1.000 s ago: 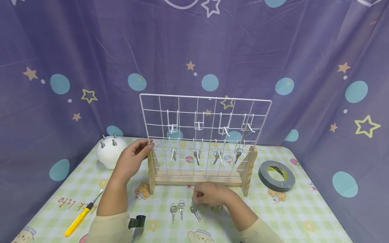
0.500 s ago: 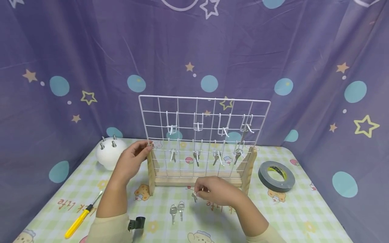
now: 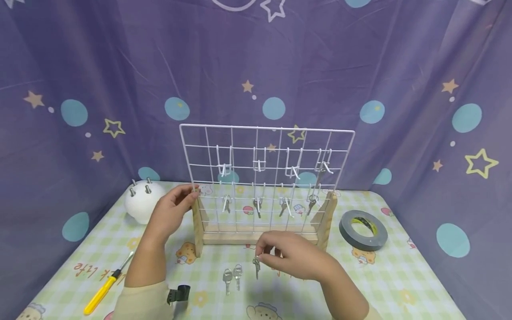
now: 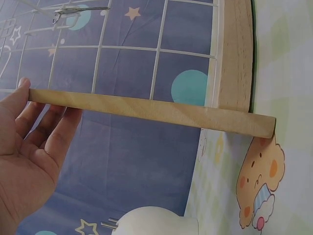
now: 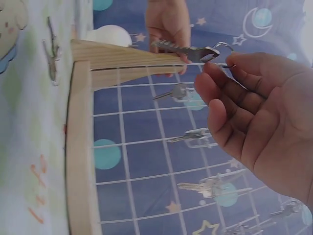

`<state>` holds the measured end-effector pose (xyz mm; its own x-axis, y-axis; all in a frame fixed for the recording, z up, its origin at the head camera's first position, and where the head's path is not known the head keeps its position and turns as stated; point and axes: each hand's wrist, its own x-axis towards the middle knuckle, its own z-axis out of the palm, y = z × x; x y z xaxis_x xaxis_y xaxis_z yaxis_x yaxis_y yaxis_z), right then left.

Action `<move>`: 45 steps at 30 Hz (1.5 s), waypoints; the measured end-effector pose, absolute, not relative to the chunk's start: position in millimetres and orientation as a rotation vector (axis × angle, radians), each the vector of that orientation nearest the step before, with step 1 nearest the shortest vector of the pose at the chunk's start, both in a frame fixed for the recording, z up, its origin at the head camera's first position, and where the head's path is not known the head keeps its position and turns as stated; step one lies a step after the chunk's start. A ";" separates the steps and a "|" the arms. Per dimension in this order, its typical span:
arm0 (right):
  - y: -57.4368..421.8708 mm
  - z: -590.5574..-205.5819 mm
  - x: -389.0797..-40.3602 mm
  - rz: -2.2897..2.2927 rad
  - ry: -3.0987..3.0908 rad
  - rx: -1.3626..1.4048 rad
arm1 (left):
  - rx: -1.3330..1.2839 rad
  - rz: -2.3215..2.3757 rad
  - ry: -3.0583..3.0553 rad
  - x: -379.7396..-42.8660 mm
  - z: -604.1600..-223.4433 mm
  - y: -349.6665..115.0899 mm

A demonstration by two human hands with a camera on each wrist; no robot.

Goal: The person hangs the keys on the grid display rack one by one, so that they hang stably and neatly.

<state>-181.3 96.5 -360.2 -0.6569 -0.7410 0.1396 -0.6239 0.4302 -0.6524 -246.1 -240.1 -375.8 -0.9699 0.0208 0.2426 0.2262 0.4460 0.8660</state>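
Observation:
My left hand [image 3: 172,215] grips the top of the wooden side post [image 4: 146,109] of a white wire grid rack [image 3: 267,128], thumb on one side and fingers on the other. My right hand [image 3: 296,254] pinches a small metal ring [image 5: 224,45] from which a silver key [image 3: 257,269] hangs, above the cloth in front of the rack. Two more keys, one left [image 3: 227,276] and one right [image 3: 238,272], lie on the tablecloth to its left. White hooks stand in two rows on the grid. Keys hang along the lower row [image 3: 312,206] and at the upper right [image 3: 321,175].
A yellow screwdriver [image 3: 102,293] lies at the left. Behind it stands a white rounded object [image 3: 142,204] with metal pegs on top. A roll of dark tape [image 3: 352,238] lies right of the rack. A patterned curtain [image 3: 224,53] closes off the back and sides.
My right hand has lifted the key off the cloth by its ring and drawn slightly back, and the key now hangs down. The left hand stays on the post.

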 end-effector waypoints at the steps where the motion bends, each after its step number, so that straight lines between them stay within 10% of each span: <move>1: 97.4 -357.9 -179.6 -1.051 2.508 -1.214 | -0.217 -1.541 -2.498 -246.3 -375.4 -240.0; 45: 135.9 -331.1 -169.4 -1.632 2.430 -1.591 | -0.195 -1.486 -2.527 -248.9 -377.7 -240.0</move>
